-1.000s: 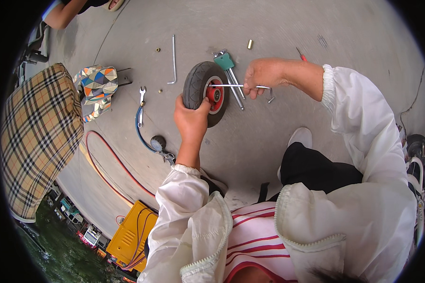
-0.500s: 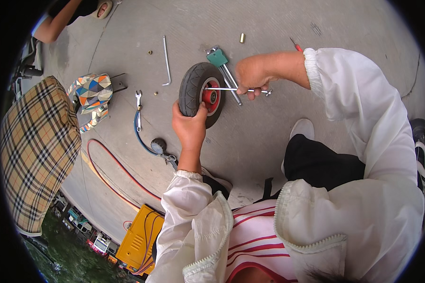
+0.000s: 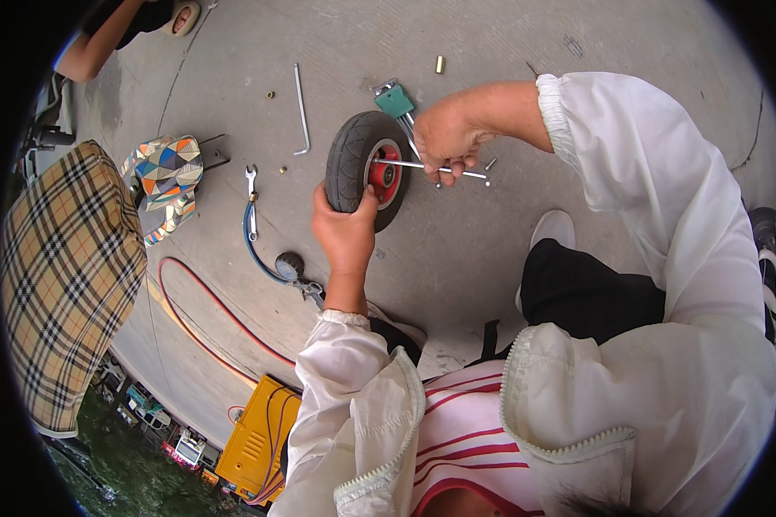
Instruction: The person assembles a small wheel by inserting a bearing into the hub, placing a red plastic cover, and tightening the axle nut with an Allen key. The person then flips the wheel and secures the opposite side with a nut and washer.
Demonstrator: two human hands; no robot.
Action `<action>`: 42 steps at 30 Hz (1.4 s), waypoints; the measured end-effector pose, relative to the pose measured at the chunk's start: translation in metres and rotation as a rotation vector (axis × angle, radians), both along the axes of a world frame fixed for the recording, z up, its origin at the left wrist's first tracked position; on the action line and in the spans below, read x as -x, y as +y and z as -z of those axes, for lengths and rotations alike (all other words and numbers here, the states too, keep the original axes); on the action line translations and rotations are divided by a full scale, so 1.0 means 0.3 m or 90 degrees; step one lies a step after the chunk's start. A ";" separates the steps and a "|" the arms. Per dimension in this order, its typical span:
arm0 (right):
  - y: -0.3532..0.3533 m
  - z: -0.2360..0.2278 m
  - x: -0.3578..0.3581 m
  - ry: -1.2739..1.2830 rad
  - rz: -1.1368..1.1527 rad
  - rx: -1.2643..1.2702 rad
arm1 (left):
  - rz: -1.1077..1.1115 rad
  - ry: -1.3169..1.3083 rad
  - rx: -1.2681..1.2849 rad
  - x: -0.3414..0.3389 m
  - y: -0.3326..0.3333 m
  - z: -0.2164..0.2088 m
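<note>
My left hand [image 3: 345, 233] grips a small wheel with a black tire [image 3: 351, 164] from below, thumb against its red hub [image 3: 381, 177]. The wheel stands upright above the ground, its hub side turned to the right. A long silver hex key [image 3: 470, 174] runs from the hub out to the right. My right hand [image 3: 450, 142] has its fingers curled round the key's shaft, near its outer part. Partly behind this hand lies a green holder with hex keys [image 3: 395, 101]. A small bolt [image 3: 491, 163] lies just right of my fingers.
Left of the wheel lie a loose hex key [image 3: 301, 112], a wrench [image 3: 252, 202] and an air hose with a gauge [image 3: 290, 265]. A brass socket-like cylinder [image 3: 440, 65] is farther off. At left are a plaid cover [image 3: 73, 276], a yellow case [image 3: 254, 439] and another person's arm [image 3: 103, 47].
My right hand has shifted slightly left along the hex key, and its fingers have loosened a little. The key's outer end now sits slightly lower. My left hand and the wheel have hardly moved.
</note>
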State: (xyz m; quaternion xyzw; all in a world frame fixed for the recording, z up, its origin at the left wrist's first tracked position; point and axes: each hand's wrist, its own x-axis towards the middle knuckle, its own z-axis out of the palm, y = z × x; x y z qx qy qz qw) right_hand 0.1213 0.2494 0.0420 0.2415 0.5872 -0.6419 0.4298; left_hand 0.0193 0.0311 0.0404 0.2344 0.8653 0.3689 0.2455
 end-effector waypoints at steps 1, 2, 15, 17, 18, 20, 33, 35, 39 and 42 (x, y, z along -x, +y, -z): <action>0.004 -0.011 0.005 0.014 -0.040 -0.029 | 0.004 0.010 0.004 0.000 -0.002 0.001; 0.014 -0.022 0.008 0.028 -0.079 -0.058 | 0.007 0.020 0.008 0.001 -0.005 0.002; -0.009 -0.040 0.030 0.056 -0.059 -0.075 | -0.009 -0.039 -0.052 0.039 -0.038 0.039; -0.011 -0.051 0.029 0.054 -0.044 -0.078 | -0.015 -0.040 -0.044 0.037 -0.036 0.024; -0.012 -0.051 0.026 0.053 -0.036 -0.080 | -0.020 -0.042 -0.052 0.038 -0.038 0.029; -0.025 -0.041 0.023 0.026 0.044 -0.035 | -0.030 -0.044 -0.067 0.042 -0.046 0.041; -0.036 -0.021 0.012 0.029 0.030 -0.052 | -0.019 -0.043 -0.067 0.034 -0.043 0.041; -0.039 0.012 0.008 0.038 0.033 -0.040 | -0.016 -0.041 -0.053 0.033 -0.039 0.042; -0.033 0.027 -0.002 0.062 0.029 -0.054 | -0.019 -0.037 -0.063 0.038 -0.048 0.054; -0.026 0.040 -0.027 0.072 0.023 -0.041 | -0.035 -0.058 -0.079 0.049 -0.053 0.057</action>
